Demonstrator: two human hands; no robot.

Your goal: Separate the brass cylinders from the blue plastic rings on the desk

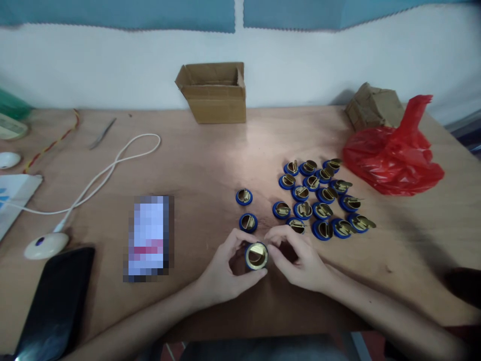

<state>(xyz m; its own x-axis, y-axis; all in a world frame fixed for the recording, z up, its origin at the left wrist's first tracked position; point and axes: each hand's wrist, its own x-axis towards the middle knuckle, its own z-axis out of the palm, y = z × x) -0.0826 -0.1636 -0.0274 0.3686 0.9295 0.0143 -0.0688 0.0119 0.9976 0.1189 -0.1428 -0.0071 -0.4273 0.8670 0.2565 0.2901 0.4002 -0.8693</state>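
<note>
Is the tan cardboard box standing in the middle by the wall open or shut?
Open: the tan cardboard box gapes at the top, showing its inner walls; whether anything lies inside, I cannot tell.

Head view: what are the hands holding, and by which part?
A round gold piece, by its blue rim: left hand grips; right hand at its right edge.

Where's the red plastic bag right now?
In the head view, the red plastic bag sits on the table at right, in front of the crumpled brown box and right of the blue-rimmed brass pieces.
</note>
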